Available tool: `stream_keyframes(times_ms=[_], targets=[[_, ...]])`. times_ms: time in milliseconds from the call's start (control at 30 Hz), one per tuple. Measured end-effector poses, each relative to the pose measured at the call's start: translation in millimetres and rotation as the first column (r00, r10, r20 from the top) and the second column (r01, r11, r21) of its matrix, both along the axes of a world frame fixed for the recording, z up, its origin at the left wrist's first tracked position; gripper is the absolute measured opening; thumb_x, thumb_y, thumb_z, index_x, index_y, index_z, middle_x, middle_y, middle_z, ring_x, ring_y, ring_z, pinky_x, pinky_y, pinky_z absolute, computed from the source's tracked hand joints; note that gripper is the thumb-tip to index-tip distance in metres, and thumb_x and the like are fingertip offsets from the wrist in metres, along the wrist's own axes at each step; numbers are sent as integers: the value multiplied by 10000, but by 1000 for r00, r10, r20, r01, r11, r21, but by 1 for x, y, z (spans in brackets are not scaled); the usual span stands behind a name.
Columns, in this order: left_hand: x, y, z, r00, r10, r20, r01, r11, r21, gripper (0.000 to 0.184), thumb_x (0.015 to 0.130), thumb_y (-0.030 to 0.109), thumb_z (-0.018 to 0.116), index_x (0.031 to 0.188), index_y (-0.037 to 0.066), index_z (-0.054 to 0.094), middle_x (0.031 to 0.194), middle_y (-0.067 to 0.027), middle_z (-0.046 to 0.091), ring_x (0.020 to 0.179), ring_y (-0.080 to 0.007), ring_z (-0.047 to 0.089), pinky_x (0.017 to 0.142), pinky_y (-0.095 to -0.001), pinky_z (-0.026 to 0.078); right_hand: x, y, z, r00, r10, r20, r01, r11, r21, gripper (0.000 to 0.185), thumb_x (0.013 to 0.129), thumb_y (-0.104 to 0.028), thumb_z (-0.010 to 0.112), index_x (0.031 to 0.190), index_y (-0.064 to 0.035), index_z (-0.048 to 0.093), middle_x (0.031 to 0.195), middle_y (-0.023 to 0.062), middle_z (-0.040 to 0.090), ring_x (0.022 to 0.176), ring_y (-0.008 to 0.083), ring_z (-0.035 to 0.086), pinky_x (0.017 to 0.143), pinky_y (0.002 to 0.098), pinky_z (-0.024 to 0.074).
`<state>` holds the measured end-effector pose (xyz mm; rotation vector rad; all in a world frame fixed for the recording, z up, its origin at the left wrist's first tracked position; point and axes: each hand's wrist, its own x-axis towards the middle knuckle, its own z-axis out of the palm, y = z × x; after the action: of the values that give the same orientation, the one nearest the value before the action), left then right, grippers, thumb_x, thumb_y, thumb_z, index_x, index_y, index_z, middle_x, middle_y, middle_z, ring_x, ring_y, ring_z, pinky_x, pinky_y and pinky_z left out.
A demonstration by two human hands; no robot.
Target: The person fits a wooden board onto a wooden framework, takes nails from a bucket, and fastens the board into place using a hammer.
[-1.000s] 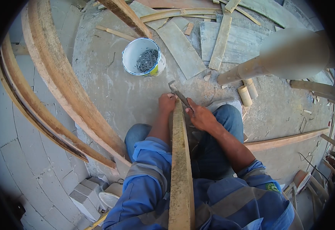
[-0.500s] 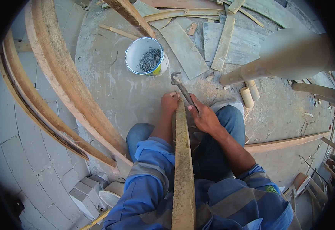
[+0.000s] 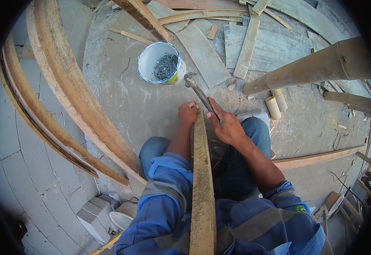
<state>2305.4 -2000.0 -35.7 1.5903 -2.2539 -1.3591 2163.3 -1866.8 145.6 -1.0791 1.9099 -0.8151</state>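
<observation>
My right hand (image 3: pixel 227 127) is wrapped round the handle of a claw hammer (image 3: pixel 200 94). The hammer's metal head is held off to the far side, short of the bucket. A long, rough wooden plank (image 3: pixel 202 170) runs from my lap toward the floor ahead. At its far end my left hand (image 3: pixel 188 113) is closed, fingertips pinched together beside the tip of the wood. Whatever small thing sits between those fingertips is too small to make out. Beyond both hands stands a white bucket (image 3: pixel 146 63) with many loose nails (image 3: pixel 166 66) inside.
Curved wooden beams (image 3: pixel 73 93) lean along the left by a block wall (image 3: pixel 28 161). A thick bamboo pole (image 3: pixel 304 66) slants in from the right. Flat boards (image 3: pixel 202 53) lie on the concrete floor ahead. Another timber (image 3: pixel 321 157) lies to the right, and grey blocks (image 3: pixel 94 214) sit lower left.
The hammer head has lifted and shifted slightly toward the bucket, with my right hand tilting along. My left hand and the plank stay almost where they were. The blur over the bamboo pole is gone.
</observation>
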Motion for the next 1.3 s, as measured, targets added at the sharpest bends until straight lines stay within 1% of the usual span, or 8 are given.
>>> stream_keyframes(times_ms=[100, 300, 600, 700, 1000, 1100, 1200, 1300], targets=[[0, -1, -1, 1000, 3, -16, -2, 1000, 12, 213, 889, 241, 705, 1011, 94, 799, 894, -196, 741, 851, -366, 735, 790, -441, 560, 2, 1, 0, 999, 32, 34, -37, 982, 184, 568, 1072, -316, 509, 1562, -57, 384, 1112, 361, 669, 1077, 540, 635, 949, 524, 511], [1, -4, 1, 1000, -10, 28, 9, 1000, 11, 221, 876, 240, 712, 1016, 96, 805, 934, -187, 753, 866, -356, 741, 809, -423, 568, 5, 7, -26, 993, 117, -13, -109, 954, 280, 550, 1063, -288, 517, 1546, -58, 390, 1016, 359, 678, 986, 552, 648, 870, 571, 502], [-2, 0, 14, 998, -20, 53, 21, 1000, -8, 213, 873, 248, 715, 995, 98, 806, 919, -193, 749, 842, -345, 745, 792, -429, 568, 10, 0, -2, 999, -42, -16, 43, 998, 43, 558, 1065, -288, 509, 1559, -65, 374, 869, 339, 676, 873, 549, 662, 803, 586, 507], [-1, 2, 6, 998, -29, 62, 29, 1000, 1, 217, 871, 257, 717, 992, 100, 804, 887, -198, 741, 814, -349, 743, 768, -437, 566, 6, 4, -35, 980, 181, -87, -145, 938, 316, 560, 1066, -285, 507, 1568, -80, 366, 876, 342, 674, 881, 550, 659, 804, 585, 507], [1, 0, 8, 999, -34, 39, 36, 999, -28, 229, 853, 276, 734, 971, 93, 805, 866, -197, 741, 801, -348, 742, 753, -432, 566, 12, 4, 11, 997, -73, -6, 73, 997, 21, 562, 1048, -271, 529, 1536, -30, 391, 906, 361, 670, 869, 553, 652, 785, 587, 502], [3, 2, -1, 999, -13, 47, 13, 1000, -4, 236, 848, 280, 740, 977, 93, 805, 883, -200, 744, 814, -349, 742, 765, -433, 566, 13, 5, -10, 997, 62, -43, -51, 973, 223, 561, 1051, -271, 525, 1541, -35, 388, 920, 354, 672, 876, 547, 656, 792, 581, 505], [2, -3, -8, 996, 0, 94, -2, 1000, 16, 246, 845, 290, 744, 990, 101, 808, 890, -197, 747, 828, -348, 743, 779, -433, 568, 17, 13, -42, 984, 155, -87, -127, 955, 268, 538, 1044, -263, 505, 1524, -48, 388, 892, 351, 682, 858, 550, 662, 813, 610, 500], [7, 5, -8, 995, -23, 92, 25, 999, -21, 253, 842, 300, 746, 996, 110, 811, 885, -189, 750, 831, -345, 743, 785, -433, 570, 18, 18, -41, 995, 87, -57, -74, 977, 199, 548, 1052, -273, 499, 1535, -46, 374, 917, 353, 684, 884, 544, 667, 819, 604, 503]])
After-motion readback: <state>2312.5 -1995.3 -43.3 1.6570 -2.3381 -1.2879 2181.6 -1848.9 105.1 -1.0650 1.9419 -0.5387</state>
